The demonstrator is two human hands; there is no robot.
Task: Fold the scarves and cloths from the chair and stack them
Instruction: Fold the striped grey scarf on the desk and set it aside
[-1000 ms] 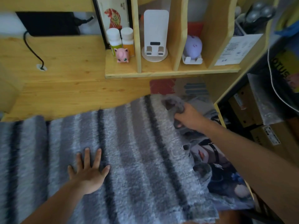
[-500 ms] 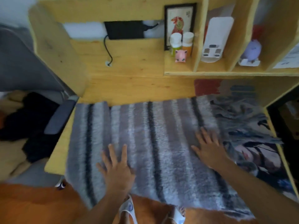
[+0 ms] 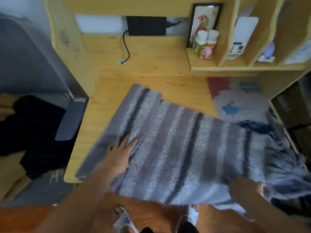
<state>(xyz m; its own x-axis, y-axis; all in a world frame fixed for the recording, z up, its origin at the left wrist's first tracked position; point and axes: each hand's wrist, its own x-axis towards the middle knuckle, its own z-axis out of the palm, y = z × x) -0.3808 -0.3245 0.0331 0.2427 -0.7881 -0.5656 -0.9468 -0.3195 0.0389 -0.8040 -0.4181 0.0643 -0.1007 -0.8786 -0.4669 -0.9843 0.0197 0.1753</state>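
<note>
the left hand point(image 3: 120, 154) lies flat, fingers straight and spread, on the striped grey scarf point(image 3: 176, 147), pressing its left part down, probably to pin the fabric so it does not slide while the other side is worked. the right hand point(image 3: 242, 187) is at the scarf's near right edge; it is blurred and partly under the fabric, so i cannot tell whether it grasps the edge or only pushes it. judging from its place, it is there to lift or turn that end over for a fold.

the scarf lies spread on the wooden desk point(image 3: 151, 68), slanted across it, with its near edge hanging past the desk's front and its right end bunched over a printed mat point(image 3: 239, 98) just right of it. the far left corner already looks doubled.

left of the scarf, off the desk, stands the chair point(image 3: 70, 120) with dark cloths point(image 3: 37, 132) heaped on its seat, still waiting their turn. beyond the scarf, on the desk's shelf, stand two small bottles point(image 3: 207, 40), a pink figure point(image 3: 207, 51) and a framed picture point(image 3: 204, 19); a black cable point(image 3: 126, 46) runs down the back panel.
</note>
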